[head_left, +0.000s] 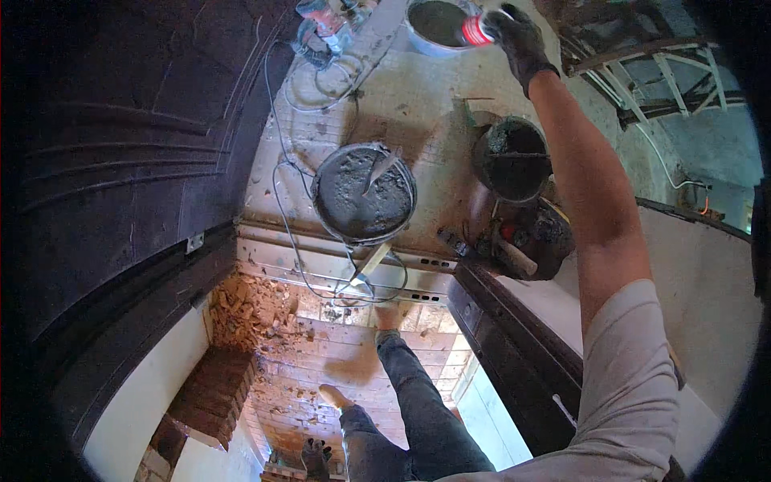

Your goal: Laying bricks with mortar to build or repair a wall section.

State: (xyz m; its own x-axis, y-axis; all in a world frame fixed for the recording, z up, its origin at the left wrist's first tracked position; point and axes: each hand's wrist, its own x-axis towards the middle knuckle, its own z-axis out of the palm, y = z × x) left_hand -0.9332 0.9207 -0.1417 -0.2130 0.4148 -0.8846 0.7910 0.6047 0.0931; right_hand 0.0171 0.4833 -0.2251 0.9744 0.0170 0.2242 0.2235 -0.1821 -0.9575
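Jeans point(405, 386) nearest, left hand point(316, 454) dark-gloved, low beside them; fingers look loosely parted, can't tell if it has hold of anything. Brick floor point(297, 377) under the legs: rough, dusty, rubble point(249, 309) heaped to the left. Next out, a ridged, slotted sill point(269, 251). Pale-handled tool point(371, 262) slants across it, by a round bucket point(345, 235) of grey mortar point(341, 193), lumpy, damp-looking, with another tool point(380, 170) stuck in at a tilt. To the right, dark bucket point(482, 161), round, contents hard to read. Farthest, right arm point(590, 161) at nearly full stretch; right hand point(518, 44), dark-gloved, fingers curled round a red-and-white cylinder point(477, 30), smooth-sided, overlapping the right edge of a pale basin point(430, 46); can't tell if they touch. Basin holds smoother grey paste point(438, 22). Step in hand, my read: working at the basin with that cylinder; adding or scooping, one view won't settle it. Next move probably calls for a steady wrist, firm hold and clearance from the rim, since full reach costs control.
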